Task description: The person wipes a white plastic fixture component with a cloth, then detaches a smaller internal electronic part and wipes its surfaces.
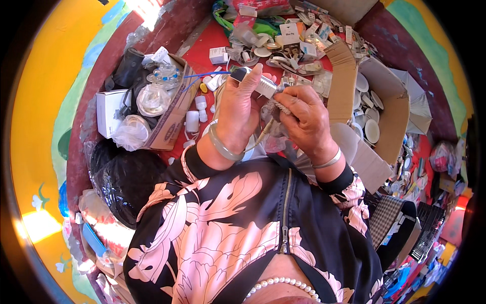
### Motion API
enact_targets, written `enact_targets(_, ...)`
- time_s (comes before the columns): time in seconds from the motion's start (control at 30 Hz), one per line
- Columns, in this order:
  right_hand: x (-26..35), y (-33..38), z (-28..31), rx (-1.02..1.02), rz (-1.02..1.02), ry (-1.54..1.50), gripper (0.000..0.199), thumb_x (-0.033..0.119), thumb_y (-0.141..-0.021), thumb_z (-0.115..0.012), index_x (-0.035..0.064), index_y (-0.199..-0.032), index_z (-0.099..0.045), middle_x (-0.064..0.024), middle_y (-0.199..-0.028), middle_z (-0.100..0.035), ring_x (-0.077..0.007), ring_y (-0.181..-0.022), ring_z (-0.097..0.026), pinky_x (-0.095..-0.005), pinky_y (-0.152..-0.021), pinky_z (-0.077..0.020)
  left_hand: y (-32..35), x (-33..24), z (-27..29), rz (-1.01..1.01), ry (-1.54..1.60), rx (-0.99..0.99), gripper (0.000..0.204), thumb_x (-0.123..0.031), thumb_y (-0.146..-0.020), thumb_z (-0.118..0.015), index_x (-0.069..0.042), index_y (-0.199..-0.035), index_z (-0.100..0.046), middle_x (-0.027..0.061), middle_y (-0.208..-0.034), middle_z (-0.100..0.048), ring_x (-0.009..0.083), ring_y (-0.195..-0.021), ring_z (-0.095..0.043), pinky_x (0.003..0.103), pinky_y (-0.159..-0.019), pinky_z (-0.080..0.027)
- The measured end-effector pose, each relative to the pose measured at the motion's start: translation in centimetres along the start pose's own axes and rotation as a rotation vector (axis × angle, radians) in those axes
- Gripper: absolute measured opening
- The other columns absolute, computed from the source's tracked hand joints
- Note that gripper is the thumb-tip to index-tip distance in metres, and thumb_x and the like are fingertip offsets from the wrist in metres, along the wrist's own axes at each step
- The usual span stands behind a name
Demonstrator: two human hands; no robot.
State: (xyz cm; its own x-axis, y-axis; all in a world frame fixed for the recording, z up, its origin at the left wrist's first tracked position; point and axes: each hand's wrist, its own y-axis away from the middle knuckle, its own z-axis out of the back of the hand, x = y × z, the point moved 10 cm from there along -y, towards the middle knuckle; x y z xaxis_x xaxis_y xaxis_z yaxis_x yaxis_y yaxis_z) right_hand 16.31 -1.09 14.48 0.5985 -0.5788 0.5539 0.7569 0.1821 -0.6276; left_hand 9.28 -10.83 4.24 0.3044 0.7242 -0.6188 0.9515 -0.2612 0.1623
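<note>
Evidently, the step in hand is wiping, and it depends on a steady hold. The left hand (238,114) grasps a small white device (265,87), thumb along its top; the right hand (306,119) pinches a grey cloth (276,107) by the device's right end. Both work in the air above the red surface (204,49), between the cardboard box (171,124) toward its left edge and the open carton (397,109) toward its right. Whether the cloth touches the casing at every point, I cannot tell. Best to support the casing and rub in short, light strokes away from the black end, where blue wires (210,74) run leftward; a snag there could strain them. White fittings (192,121) lie below the wires, beside the cardboard box, so ample slack seems wise.
</note>
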Motion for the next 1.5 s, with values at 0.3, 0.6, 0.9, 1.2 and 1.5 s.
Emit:
enact_targets(0.3,-1.8,-0.2,-0.7,0.147,-0.195,-0.078,0.018,0.0,-0.066,-0.058,0.0003,-0.083,-0.064,-0.0123,-0.082,-0.058,-0.029,-0.076,-0.056,-0.035,-0.066,-0.0466,0.0,0.7,0.4,0.027,-0.087,0.045,0.019,-0.022,-0.087,-0.062,-0.004,-0.093,-0.058,0.01,-0.087,-0.065,0.0192,-0.08,-0.062,0.033,-0.074,-0.049)
enact_targets(0.6,-9.2,2.7,4.0,-0.069,-0.445,-1.247,0.024,0.018,-0.087,-0.047,-0.0004,-0.098,-0.057,-0.0091,-0.095,-0.059,-0.0182,-0.088,-0.059,-0.03,-0.08,-0.0472,0.4,0.0,-0.4,0.114,0.051,0.037,0.026,-0.026,-0.085,-0.064,-0.005,-0.097,-0.055,0.0135,-0.091,-0.064,0.0279,-0.091,-0.063,0.039,-0.081,-0.051)
enact_targets(0.9,-13.5,6.3,3.5,-0.437,-0.681,-1.215,0.024,0.016,-0.094,-0.047,0.0017,-0.111,-0.053,-0.0102,-0.103,-0.06,-0.0184,-0.091,-0.061,-0.0312,-0.08,-0.0511,-0.6,0.5,1.2,0.139,0.108,-0.018,0.034,-0.032,-0.083,-0.065,-0.005,-0.097,-0.05,0.0136,-0.089,-0.062,0.0279,-0.087,-0.062,0.044,-0.079,-0.054)
enact_targets(1.2,-7.0,2.1,1.6,-0.341,-0.575,-0.871,0.027,0.007,-0.091,-0.053,0.0023,-0.118,-0.052,-0.0049,-0.106,-0.059,-0.016,-0.094,-0.058,-0.0265,-0.081,-0.0487,0.5,-0.2,0.0,0.028,0.037,-0.052,0.048,-0.057,-0.086,-0.048,-0.01,-0.098,-0.052,0.0031,-0.079,-0.056,0.0169,-0.078,-0.057,0.038,-0.075,-0.05)
enact_targets(1.5,1.6,-0.8,0.2,-0.188,0.145,0.048,0.035,-0.007,-0.061,-0.062,0.0048,-0.095,-0.064,-0.0105,-0.095,-0.057,-0.0265,-0.084,-0.056,-0.0332,-0.071,-0.0464,2.1,0.7,-2.8,-0.004,-0.141,0.133,0.057,-0.059,-0.092,-0.031,-0.007,-0.102,-0.052,0.0052,-0.098,-0.056,0.0144,-0.09,-0.055,0.028,-0.079,-0.046)
